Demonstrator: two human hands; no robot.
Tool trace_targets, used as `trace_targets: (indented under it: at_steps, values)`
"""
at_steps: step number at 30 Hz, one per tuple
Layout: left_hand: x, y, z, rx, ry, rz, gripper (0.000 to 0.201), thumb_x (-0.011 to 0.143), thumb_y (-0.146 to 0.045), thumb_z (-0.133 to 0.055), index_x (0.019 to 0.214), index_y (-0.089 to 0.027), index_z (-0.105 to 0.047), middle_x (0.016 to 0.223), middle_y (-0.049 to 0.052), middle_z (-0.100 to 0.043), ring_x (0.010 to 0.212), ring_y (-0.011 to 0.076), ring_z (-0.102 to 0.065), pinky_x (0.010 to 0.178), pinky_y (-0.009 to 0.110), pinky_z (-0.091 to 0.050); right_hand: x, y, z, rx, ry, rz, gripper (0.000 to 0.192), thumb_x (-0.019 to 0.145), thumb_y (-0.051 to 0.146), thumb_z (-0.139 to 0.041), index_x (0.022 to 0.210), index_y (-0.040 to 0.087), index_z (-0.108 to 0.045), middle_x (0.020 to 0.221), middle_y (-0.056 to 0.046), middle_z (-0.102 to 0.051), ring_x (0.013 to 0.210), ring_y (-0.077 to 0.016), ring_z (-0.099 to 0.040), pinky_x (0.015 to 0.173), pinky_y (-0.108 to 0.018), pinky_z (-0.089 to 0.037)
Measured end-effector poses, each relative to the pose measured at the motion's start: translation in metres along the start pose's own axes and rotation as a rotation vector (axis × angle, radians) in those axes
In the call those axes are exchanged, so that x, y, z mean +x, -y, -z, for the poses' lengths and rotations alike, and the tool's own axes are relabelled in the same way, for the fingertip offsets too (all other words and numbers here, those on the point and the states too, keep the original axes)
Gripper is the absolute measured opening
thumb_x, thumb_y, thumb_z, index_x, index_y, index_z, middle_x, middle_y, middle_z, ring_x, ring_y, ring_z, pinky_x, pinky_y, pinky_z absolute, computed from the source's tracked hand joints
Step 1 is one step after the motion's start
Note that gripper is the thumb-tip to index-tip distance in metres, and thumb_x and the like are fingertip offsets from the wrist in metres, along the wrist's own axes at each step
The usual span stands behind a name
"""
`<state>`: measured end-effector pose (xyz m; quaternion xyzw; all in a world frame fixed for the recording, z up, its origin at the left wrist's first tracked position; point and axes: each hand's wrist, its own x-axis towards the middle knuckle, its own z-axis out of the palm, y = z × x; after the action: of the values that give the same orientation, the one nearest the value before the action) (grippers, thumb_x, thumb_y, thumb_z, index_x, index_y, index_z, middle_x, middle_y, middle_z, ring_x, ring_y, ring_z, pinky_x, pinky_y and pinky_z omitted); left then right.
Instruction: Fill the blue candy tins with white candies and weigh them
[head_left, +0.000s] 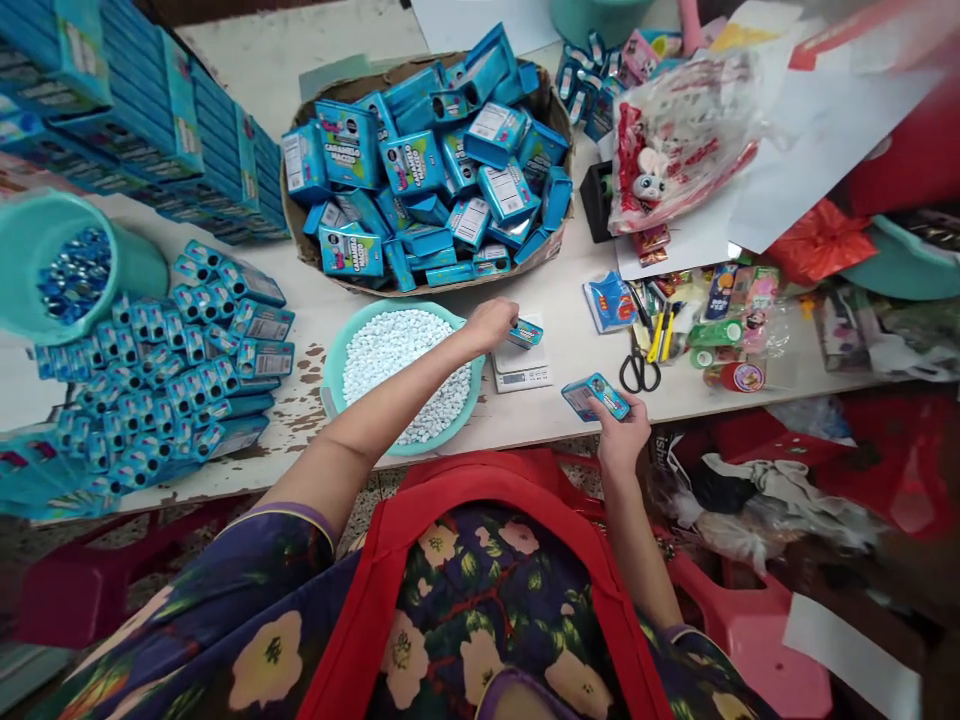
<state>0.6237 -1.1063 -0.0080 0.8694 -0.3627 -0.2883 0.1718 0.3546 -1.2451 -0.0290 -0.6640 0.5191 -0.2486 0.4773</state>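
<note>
Clasps blue cardboard box point(529, 333) in left hand point(491, 325) at white scale point(523, 364), second box point(583, 398) in right hand point(625, 426); seems midway, heaped boxes point(415, 163) beyond perhaps pending.

the person wears a red apron point(487, 472) over a dark floral top point(459, 600) with purple-and-yellow-edged sleeves point(270, 560)

Soft light brightens the centre, while the outer edges stretch and blur

Pretty clearly a small candy-packing workshop, judging by the stacked boxes point(142, 110) at 10 o'clock, carton point(551, 255) heaped with more at 12, bowl point(335, 385) of white sweets point(405, 340) just off centre towards 9, scale point(531, 366) towards 3.
</note>
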Motion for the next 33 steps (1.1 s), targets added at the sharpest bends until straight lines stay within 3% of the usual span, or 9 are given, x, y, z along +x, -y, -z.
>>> trace_targets:
  at_steps: [4,9,16,23,25,28,31,33]
  values:
    - [0.003,0.003,-0.002,0.088,0.013,-0.017,0.027,0.082,-0.015,-0.054,0.105,-0.02,-0.065,0.103,0.01,-0.066,0.094,0.0258,-0.062,0.069,0.032,-0.035,0.006,-0.006,0.003,-0.016,0.009,-0.045,0.058,0.05,0.045,-0.087,0.096,0.017,-0.065,0.086,-0.003,-0.068,0.078,-0.0192,-0.064,0.077,-0.038,-0.055]
    - [0.003,0.005,-0.003,0.07,-0.012,-0.011,0.034,0.08,-0.013,-0.055,0.112,-0.019,-0.064,0.106,0.01,-0.066,0.093,0.0247,-0.061,0.069,0.032,-0.036,0.017,-0.01,-0.001,0.016,0.01,-0.072,0.061,0.048,0.044,-0.088,0.097,0.017,-0.065,0.085,-0.002,-0.068,0.076,-0.0182,-0.064,0.078,-0.038,-0.055]
    - [0.002,0.006,0.0,-0.08,-0.054,0.027,0.023,0.077,-0.016,-0.06,0.097,-0.019,-0.071,0.1,0.008,-0.069,0.093,0.0241,-0.062,0.074,0.032,-0.04,0.021,-0.001,-0.006,0.051,0.012,-0.086,0.06,0.045,0.04,-0.089,0.094,0.016,-0.064,0.084,-0.001,-0.067,0.075,-0.0168,-0.063,0.076,-0.036,-0.054]
    - [0.001,0.005,-0.007,-0.227,-0.152,-0.063,0.023,0.07,-0.01,-0.059,0.084,-0.019,-0.074,0.093,0.007,-0.073,0.092,0.0248,-0.064,0.077,0.032,-0.042,0.018,0.0,-0.006,0.076,-0.006,-0.07,0.059,0.044,0.037,-0.088,0.093,0.016,-0.063,0.083,-0.001,-0.066,0.077,-0.0167,-0.063,0.077,-0.035,-0.054]
    - [0.001,0.005,-0.009,-0.361,-0.208,-0.016,0.018,0.069,-0.009,-0.06,0.076,-0.019,-0.072,0.081,0.005,-0.071,0.082,0.0222,-0.065,0.072,0.031,-0.043,0.016,-0.001,-0.006,0.071,-0.008,-0.069,0.059,0.044,0.036,-0.089,0.093,0.016,-0.063,0.082,-0.001,-0.066,0.076,-0.0167,-0.063,0.076,-0.034,-0.054]
    - [-0.003,0.008,-0.006,-0.76,-0.274,0.115,0.012,0.07,-0.009,-0.06,0.075,-0.017,-0.067,0.067,0.002,-0.065,0.059,0.0147,-0.06,0.055,0.026,-0.041,0.012,-0.004,-0.004,0.067,-0.009,-0.058,0.059,0.046,0.037,-0.089,0.095,0.016,-0.064,0.083,0.0,-0.067,0.076,-0.0163,-0.063,0.076,-0.034,-0.054]
    - [-0.017,0.021,0.002,-1.15,-0.307,0.275,0.007,0.077,-0.016,-0.059,0.083,-0.015,-0.063,0.063,-0.001,-0.06,0.044,0.0081,-0.049,0.041,0.021,-0.027,0.01,-0.008,-0.003,0.076,-0.016,-0.055,0.06,0.047,0.038,-0.089,0.096,0.015,-0.064,0.084,0.0,-0.066,0.077,-0.0161,-0.063,0.077,-0.034,-0.054]
    - [-0.029,0.034,0.007,-1.229,-0.312,0.395,0.006,0.081,-0.019,-0.057,0.083,-0.015,-0.06,0.056,-0.004,-0.051,0.04,0.0057,-0.04,0.039,0.02,-0.018,0.009,-0.009,-0.002,0.081,-0.023,-0.059,0.06,0.046,0.037,-0.089,0.095,0.015,-0.064,0.084,0.0,-0.066,0.077,-0.0162,-0.063,0.077,-0.034,-0.054]
